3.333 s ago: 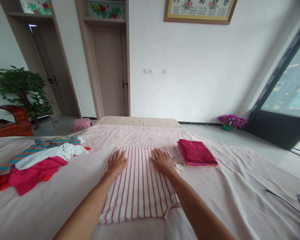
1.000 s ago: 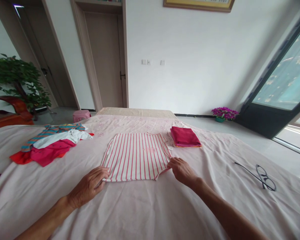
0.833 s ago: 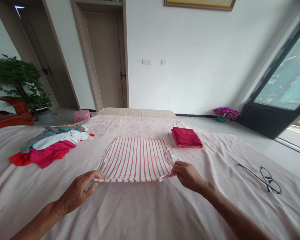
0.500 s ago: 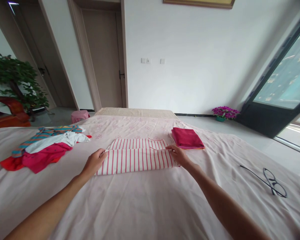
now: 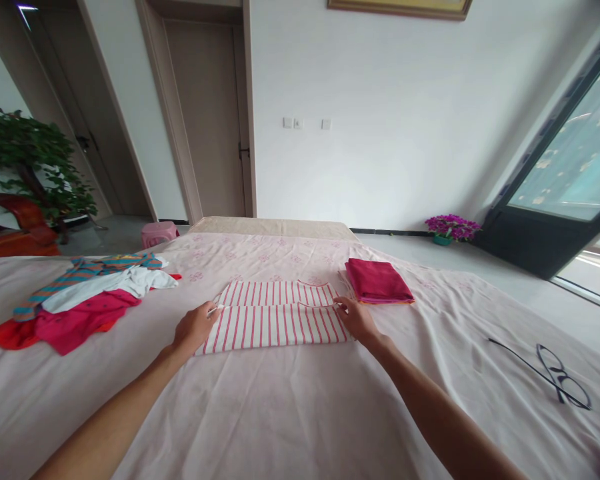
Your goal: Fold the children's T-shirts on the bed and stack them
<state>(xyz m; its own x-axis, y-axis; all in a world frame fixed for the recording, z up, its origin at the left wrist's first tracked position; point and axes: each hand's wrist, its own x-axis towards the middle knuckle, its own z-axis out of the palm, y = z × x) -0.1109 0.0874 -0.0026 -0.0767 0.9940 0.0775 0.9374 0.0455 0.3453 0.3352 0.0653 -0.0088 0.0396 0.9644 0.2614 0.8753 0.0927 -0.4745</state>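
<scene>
A red-and-white striped garment (image 5: 275, 315) lies on the pink bedsheet (image 5: 290, 407), its near half folded up over the far half. My left hand (image 5: 194, 327) pinches the folded edge at the garment's left corner. My right hand (image 5: 356, 318) pinches the same edge at the right corner. Both hands rest low on the fabric. Just right of my right hand sits a folded crimson cloth (image 5: 378, 281).
A loose heap of clothes (image 5: 75, 301), pink, white, orange and striped teal, lies at the left of the bed. Black-rimmed glasses (image 5: 555, 375) lie at the right. Beyond the bed are a pink stool (image 5: 159, 233), a potted plant (image 5: 33, 163), doors and a purple flower pot (image 5: 452, 228).
My hands moved from smoothing the flat garment to its near hem, lifted the hem by both corners and carried it away from me, folding the garment in half.
</scene>
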